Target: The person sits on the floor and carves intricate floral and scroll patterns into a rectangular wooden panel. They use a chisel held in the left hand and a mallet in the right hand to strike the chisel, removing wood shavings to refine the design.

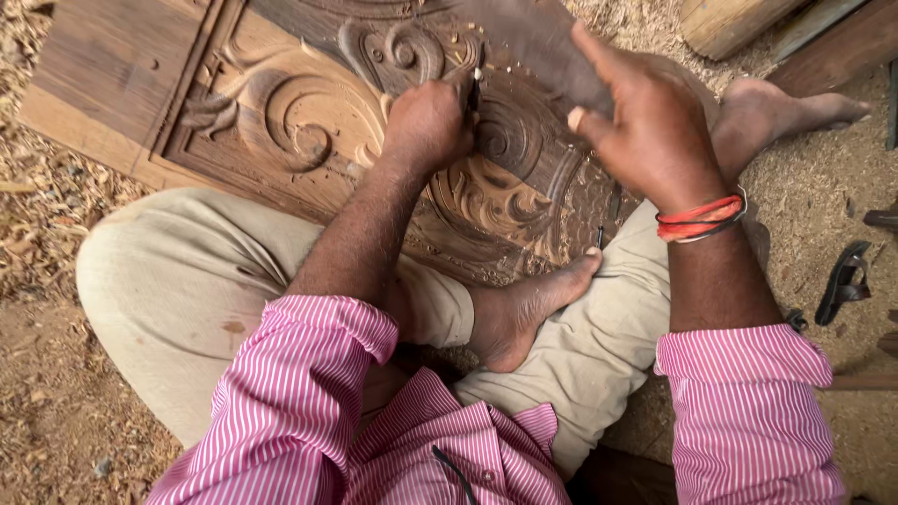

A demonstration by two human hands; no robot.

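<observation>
A large brown wooden panel (281,112) carved with scrolls lies on the ground in front of my crossed legs. My left hand (428,122) is closed around a thin chisel (475,86) whose tip rests on the carving near the panel's top middle. My right hand (645,126) grips a dark, blurred wooden mallet (533,42) raised just above and to the right of the chisel. Red thread bands circle my right wrist. Small pale chips lie around the chisel tip.
Sawdust and shavings (56,215) cover the ground all around. My bare feet (524,309) rest beside the panel. A dark sandal (842,281) lies at the right, and a wooden log (730,23) sits at the top right.
</observation>
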